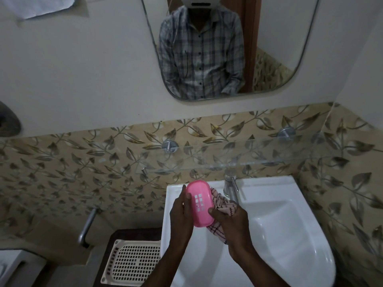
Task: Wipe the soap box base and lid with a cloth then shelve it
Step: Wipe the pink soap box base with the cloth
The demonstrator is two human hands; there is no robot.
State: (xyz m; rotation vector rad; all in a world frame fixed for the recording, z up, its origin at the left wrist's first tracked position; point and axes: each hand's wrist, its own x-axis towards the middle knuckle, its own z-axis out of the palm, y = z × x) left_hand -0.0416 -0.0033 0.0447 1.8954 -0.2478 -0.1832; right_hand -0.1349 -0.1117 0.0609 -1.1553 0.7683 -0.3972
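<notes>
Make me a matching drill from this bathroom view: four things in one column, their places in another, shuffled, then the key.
Things:
1. pink plastic soap box part with slots
2. pink checked cloth
3. cream perforated plastic basket
4. clear glass shelf

Places:
A. on the wall above the white basin
B. bunched in the right hand
C. low, left of the basin
D. held by both hands; left hand grips its side

Pairs: 1-D, 2-B, 3-C, 4-A
</notes>
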